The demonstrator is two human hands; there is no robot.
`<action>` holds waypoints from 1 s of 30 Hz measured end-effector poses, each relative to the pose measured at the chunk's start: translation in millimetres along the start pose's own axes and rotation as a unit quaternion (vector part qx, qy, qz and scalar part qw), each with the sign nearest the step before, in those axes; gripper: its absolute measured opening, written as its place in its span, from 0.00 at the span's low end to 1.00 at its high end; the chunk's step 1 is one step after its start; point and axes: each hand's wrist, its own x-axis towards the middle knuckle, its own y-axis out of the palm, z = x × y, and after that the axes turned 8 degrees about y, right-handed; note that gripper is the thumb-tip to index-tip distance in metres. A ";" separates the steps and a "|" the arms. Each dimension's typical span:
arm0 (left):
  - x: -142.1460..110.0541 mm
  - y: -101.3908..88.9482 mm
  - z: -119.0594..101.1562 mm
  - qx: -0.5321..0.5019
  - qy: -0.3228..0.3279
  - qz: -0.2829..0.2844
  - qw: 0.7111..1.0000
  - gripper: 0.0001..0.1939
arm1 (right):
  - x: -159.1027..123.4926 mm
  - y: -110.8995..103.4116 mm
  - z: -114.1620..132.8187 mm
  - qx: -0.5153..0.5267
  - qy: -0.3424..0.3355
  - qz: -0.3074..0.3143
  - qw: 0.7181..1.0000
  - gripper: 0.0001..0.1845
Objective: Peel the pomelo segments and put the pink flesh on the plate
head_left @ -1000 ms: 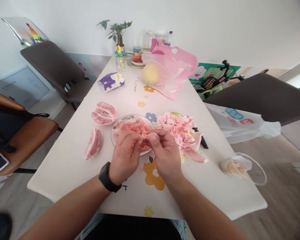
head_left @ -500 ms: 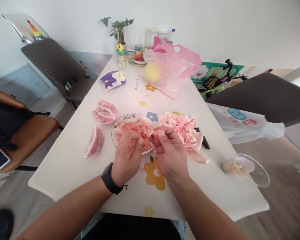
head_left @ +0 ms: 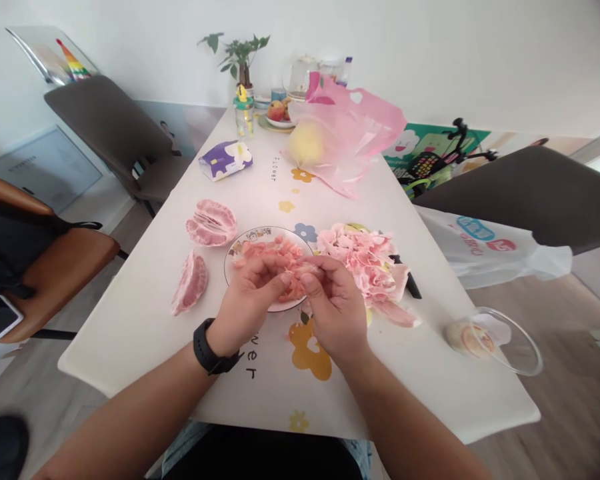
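Over the near edge of a patterned plate [head_left: 229, 267] my two hands come close together. My right hand [head_left: 337, 307] is closed around a small pink pomelo piece [head_left: 306, 269], partly hidden by the fingers. Thumb and fingers of my left hand [head_left: 245, 300] pinch at the same piece from the other side. Peeled pink pomelo pulp [head_left: 270, 252] is heaped on the plate. Left of it lie a large unpeeled pomelo section [head_left: 211, 223] and a single pomelo wedge [head_left: 190, 283]. To the right sits a pile of pomelo peel and membrane [head_left: 357, 257].
A black knife handle [head_left: 413, 285] pokes out from the peel pile. A clear plastic container [head_left: 510, 343] stands near the right edge. Farther back are a purple tissue pack [head_left: 226, 161], a pink plastic bag [head_left: 355, 140] with a yellow pomelo [head_left: 306, 143], and a bottle [head_left: 244, 117].
My left hand has turned, its fingers reaching forward and right to meet my right hand at the pomelo piece. My right hand stays nearly in place.
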 end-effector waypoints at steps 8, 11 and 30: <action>0.1 1.7 -3.2 0.044 0.019 -0.001 0.999 0.10 | 5.8 -1.1 -3.4 0.014 0.031 0.013 0.999 0.15; 1.1 -0.9 -4.5 0.064 0.030 0.001 0.997 0.08 | 6.2 -0.8 -0.7 0.022 0.038 0.005 0.999 0.16; 13.4 -19.5 -7.1 0.127 0.058 -0.060 0.988 0.07 | 20.7 -15.0 -3.8 0.128 0.087 -0.018 0.988 0.19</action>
